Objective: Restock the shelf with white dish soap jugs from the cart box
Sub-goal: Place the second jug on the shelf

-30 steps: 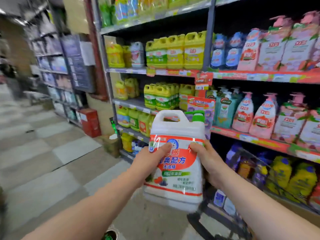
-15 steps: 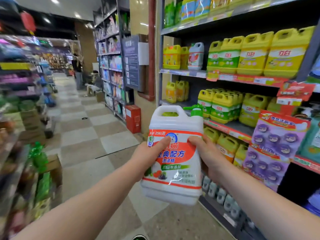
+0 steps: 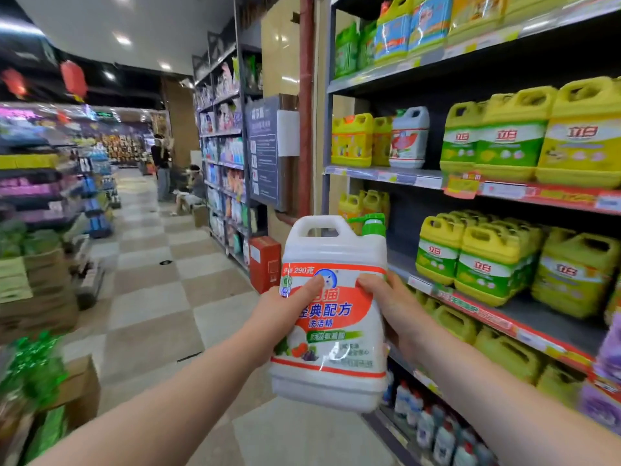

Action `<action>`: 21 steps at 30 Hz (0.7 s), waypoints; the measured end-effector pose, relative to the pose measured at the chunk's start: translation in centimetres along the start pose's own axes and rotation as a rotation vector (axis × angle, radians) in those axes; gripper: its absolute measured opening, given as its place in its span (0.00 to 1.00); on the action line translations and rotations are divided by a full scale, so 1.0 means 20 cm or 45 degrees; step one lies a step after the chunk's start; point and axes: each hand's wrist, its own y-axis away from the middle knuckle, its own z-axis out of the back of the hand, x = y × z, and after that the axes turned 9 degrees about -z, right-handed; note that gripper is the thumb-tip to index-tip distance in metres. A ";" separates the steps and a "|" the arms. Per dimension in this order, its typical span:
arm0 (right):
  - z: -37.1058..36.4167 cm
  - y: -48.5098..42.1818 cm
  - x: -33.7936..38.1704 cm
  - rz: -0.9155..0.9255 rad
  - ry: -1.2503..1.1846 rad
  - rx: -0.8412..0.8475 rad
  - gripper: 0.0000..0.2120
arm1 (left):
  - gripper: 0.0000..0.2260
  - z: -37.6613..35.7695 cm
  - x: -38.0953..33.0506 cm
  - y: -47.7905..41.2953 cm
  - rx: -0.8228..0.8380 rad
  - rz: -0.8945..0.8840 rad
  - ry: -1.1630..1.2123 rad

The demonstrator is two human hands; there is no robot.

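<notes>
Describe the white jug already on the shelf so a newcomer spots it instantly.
Start at the grey metal shelving on the right and find its second board from the top. Near the left end stands one white plastic jug with a red label, the only white one among yellow jugs.

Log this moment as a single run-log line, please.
phase: carrying to shelf | hands: left and right both grip white jug | jug: upright, off shelf | matching jug: on upper shelf
</notes>
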 end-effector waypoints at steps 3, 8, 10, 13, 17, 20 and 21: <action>-0.01 -0.18 0.02 -0.016 -0.020 -0.038 0.22 | 0.25 0.05 0.02 -0.22 0.053 0.031 0.002; 0.01 -0.40 0.06 -0.011 -0.004 -0.098 0.20 | 0.34 0.06 0.04 -0.49 0.088 0.021 -0.020; 0.01 -0.68 0.04 0.025 0.002 -0.242 0.20 | 0.34 0.10 0.11 -0.79 0.203 -0.003 0.022; 0.02 -0.80 0.07 0.024 0.007 -0.260 0.21 | 0.34 0.10 0.11 -0.96 0.241 0.024 0.017; -0.01 -1.19 0.12 0.119 0.027 -0.394 0.22 | 0.32 0.20 0.09 -1.40 0.348 -0.078 -0.002; -0.02 -1.41 0.18 0.151 0.025 -0.443 0.26 | 0.26 0.24 0.06 -1.67 0.420 -0.148 0.033; -0.03 -1.47 0.19 0.166 0.025 -0.477 0.28 | 0.24 0.25 0.06 -1.76 0.443 -0.174 0.031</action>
